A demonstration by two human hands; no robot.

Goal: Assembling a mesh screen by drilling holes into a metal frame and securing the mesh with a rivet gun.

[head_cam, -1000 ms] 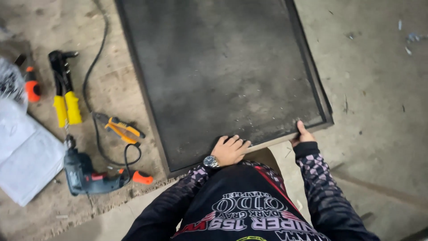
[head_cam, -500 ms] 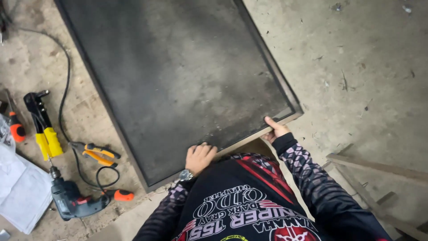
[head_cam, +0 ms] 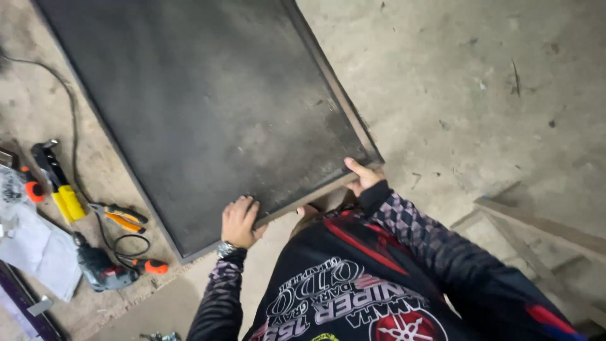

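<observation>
Bare, dusty concrete floor [head_cam: 492, 95] fills my view, and most of it ahead of my hands is covered by a large dark framed panel [head_cam: 208, 107] lying flat, its near edge running slantwise just in front of me. My left hand [head_cam: 240, 221] is closed over that near edge, fingers curled on top of the dark surface, a wristwatch [head_cam: 226, 249] showing at the cuff. My right hand [head_cam: 362, 177] grips the same edge at the panel's near right corner, thumb laid on top; the other fingers are tucked under the frame, so I cannot tell how tightly they close. Well out to the left of my left hand, tools lie on the ground: a yellow-handled riveter [head_cam: 58, 183], orange-handled pliers [head_cam: 118, 216] just beside it, and nearer to me a corded drill [head_cam: 104, 270] with its black cable [head_cam: 63, 101] trailing away along the panel's left side. White cloth [head_cam: 35, 249] lies farther left. To the right of my right hand, a wooden frame [head_cam: 536, 227] rests on the floor.
</observation>
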